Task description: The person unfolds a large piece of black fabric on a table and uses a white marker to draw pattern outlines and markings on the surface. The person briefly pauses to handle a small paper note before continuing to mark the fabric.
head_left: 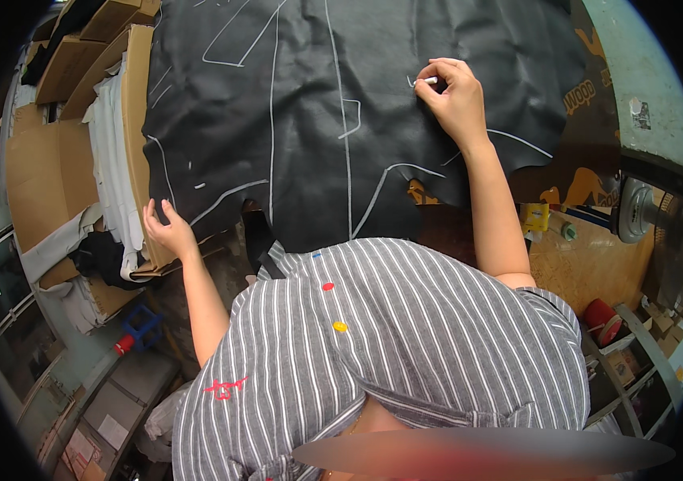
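Note:
A large sheet of black leather [309, 104] lies spread in front of me, slightly rippled and marked with straight, angled and curved white lines. My right hand [455, 100] is on its right part, fingers pinched round a white marking pen [430, 80], most of it hidden in the grip. The pen's tip is at a short white stroke on the leather. At the sheet's near left edge, my left hand [169, 231] is raised with fingers apart and loosely bent, holding nothing. It is close beside a cardboard box.
An open cardboard box [137, 120] with folded pale material [109, 152] stands along the left. Brown printed board [590, 120] shows under the leather at right. A grey fan [636, 210] stands beyond it. Shelving [638, 377] is at lower right, a blue stool [145, 327] at lower left.

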### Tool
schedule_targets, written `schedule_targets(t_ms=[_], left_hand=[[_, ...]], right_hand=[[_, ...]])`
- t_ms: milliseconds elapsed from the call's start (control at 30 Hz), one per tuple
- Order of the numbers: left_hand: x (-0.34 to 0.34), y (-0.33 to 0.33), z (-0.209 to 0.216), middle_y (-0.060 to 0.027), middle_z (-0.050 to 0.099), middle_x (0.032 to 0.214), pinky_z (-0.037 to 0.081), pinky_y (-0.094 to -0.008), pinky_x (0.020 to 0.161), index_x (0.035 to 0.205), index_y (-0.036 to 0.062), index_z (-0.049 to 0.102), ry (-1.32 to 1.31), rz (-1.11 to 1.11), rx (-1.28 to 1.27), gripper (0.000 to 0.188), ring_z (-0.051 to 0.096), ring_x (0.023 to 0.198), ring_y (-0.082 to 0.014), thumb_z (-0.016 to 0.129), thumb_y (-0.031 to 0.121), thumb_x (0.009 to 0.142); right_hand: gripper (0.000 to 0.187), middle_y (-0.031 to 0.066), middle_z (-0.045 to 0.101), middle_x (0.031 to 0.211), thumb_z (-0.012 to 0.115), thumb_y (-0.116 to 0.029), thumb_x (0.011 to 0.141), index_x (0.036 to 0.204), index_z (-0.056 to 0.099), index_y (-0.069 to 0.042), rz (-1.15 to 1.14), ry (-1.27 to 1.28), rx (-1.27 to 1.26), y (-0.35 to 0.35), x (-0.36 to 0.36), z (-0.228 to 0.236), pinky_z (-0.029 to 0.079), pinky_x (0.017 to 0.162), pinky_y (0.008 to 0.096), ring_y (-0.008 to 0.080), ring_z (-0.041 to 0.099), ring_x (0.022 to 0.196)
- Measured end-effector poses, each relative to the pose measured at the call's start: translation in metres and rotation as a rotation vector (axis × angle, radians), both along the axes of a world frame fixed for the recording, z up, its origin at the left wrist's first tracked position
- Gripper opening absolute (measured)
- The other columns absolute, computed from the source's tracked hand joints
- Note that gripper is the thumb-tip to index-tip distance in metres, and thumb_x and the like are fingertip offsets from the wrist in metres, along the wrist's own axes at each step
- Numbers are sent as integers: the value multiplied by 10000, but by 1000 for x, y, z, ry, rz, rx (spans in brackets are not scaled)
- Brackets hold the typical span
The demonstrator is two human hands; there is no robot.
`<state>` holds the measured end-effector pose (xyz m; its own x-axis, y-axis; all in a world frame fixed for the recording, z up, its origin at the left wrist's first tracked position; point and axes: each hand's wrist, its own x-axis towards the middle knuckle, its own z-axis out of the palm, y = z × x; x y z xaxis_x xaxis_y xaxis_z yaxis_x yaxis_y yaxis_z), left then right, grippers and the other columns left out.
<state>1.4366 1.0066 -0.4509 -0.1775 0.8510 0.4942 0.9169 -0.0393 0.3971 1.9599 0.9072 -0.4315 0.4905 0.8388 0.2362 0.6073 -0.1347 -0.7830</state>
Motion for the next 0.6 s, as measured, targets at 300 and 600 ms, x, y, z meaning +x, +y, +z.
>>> schedule_targets(t_ms=[300, 600], left_hand=[[-9, 22, -7, -179, 611, 1290, 395, -426, 1059, 1246, -8, 601, -194, 120, -85, 444, 548, 1223, -343, 581, 351, 985], [-10, 26, -29, -220, 628, 1247, 439, -441, 999, 1261, -20, 584, -150, 214, -67, 497, 586, 1159, -381, 564, 395, 989]], right_hand=[[145, 77, 670, 792, 723, -181, 756, 816, 723, -49, -52, -34, 18, 12, -1, -2, 512, 716, 347, 216, 624, 823], [199, 81, 665, 755, 723, -228, 765, 842, 734, -45, -25, 132, -33, 21, 9, 8, 500, 674, 334, 205, 624, 720]])
